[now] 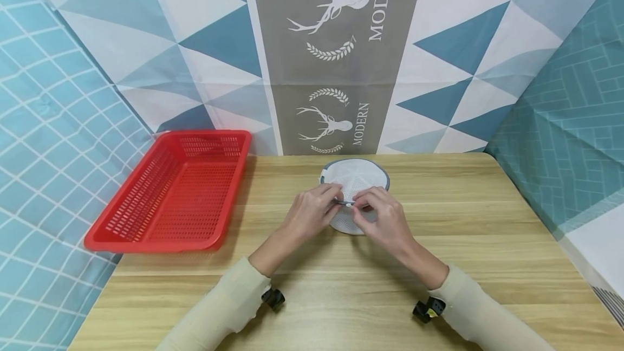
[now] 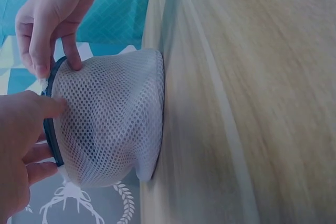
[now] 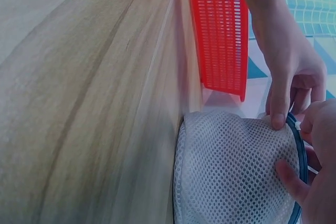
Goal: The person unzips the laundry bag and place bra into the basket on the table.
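A white mesh laundry bag (image 1: 355,169) with dark blue-grey trim stands on the table, its zipper (image 1: 345,202) running across the top. My left hand (image 1: 312,211) pinches the zipper edge from the left, thumb on the mesh. From the right, my right hand (image 1: 385,216) pinches the same edge close to a small white zipper pull (image 3: 298,125). In the left wrist view, the honeycomb mesh side (image 2: 107,119) bulges out below the dark zipper band. Fingers partly cover the zipper in every view.
A red plastic basket (image 1: 224,226) with slotted walls sits to the left on the wooden table (image 1: 341,297). Patterned cloth (image 1: 331,69) hangs behind the table's far edge, and blue-tiled cloth (image 1: 44,140) lines the left side.
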`<action>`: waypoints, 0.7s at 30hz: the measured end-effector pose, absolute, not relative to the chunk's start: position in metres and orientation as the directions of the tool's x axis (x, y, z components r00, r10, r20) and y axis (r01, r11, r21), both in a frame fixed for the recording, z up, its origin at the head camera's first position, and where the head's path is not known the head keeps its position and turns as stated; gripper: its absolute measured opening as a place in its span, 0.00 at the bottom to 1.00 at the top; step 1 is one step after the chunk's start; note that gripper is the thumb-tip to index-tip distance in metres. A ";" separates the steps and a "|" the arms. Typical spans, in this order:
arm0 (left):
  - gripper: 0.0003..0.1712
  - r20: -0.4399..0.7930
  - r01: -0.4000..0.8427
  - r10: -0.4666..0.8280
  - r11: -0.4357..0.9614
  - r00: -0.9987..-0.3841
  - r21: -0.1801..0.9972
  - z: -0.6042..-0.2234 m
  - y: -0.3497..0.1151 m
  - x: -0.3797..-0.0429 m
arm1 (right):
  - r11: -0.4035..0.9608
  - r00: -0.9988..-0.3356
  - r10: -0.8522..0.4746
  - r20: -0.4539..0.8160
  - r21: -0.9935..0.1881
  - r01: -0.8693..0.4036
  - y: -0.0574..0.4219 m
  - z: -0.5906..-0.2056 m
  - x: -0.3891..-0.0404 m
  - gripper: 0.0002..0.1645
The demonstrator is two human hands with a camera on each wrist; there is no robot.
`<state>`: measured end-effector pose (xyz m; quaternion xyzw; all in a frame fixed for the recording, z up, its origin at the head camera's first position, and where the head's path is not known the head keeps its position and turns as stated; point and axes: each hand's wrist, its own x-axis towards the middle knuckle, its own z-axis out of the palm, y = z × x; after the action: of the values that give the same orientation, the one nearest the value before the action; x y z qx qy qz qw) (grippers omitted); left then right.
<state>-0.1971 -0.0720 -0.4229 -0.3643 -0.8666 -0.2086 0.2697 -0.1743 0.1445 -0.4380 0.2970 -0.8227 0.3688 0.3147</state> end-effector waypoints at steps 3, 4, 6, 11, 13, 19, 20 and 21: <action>0.12 0.624 0.744 0.518 0.648 -0.586 0.161 -0.422 -0.071 -0.198 | 0.553 -0.630 -0.254 0.734 -0.424 -0.717 0.144 -0.436 -0.174 0.08; 0.11 0.622 0.743 0.518 0.650 -0.586 0.159 -0.422 -0.071 -0.198 | 0.554 -0.633 -0.255 0.731 -0.426 -0.715 0.144 -0.436 -0.173 0.08; 0.11 0.619 0.742 0.519 0.651 -0.590 0.160 -0.421 -0.071 -0.197 | 0.557 -0.638 -0.260 0.725 -0.427 -0.712 0.144 -0.435 -0.173 0.08; 0.10 0.609 0.741 0.525 0.651 -0.595 0.164 -0.422 -0.072 -0.196 | 0.565 -0.620 -0.269 0.737 -0.400 -0.721 0.145 -0.436 -0.174 0.07; 0.11 0.608 0.744 0.529 0.649 -0.592 0.160 -0.423 -0.072 -0.196 | 0.566 -0.608 -0.273 0.746 -0.386 -0.728 0.145 -0.438 -0.174 0.07; 0.12 0.606 0.747 0.532 0.645 -0.591 0.161 -0.424 -0.073 -0.195 | 0.562 -0.603 -0.279 0.747 -0.381 -0.734 0.147 -0.439 -0.174 0.07; 0.11 0.606 0.746 0.531 0.645 -0.592 0.164 -0.424 -0.073 -0.195 | 0.560 -0.604 -0.277 0.747 -0.385 -0.734 0.147 -0.439 -0.174 0.08; 0.11 0.605 0.745 0.531 0.646 -0.593 0.163 -0.425 -0.073 -0.195 | 0.558 -0.605 -0.274 0.747 -0.389 -0.733 0.147 -0.439 -0.174 0.08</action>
<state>-0.1948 -0.0730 -0.4246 -0.3674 -0.8686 -0.2047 0.2619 -0.1741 0.1470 -0.4389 0.3064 -0.8220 0.3565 0.3215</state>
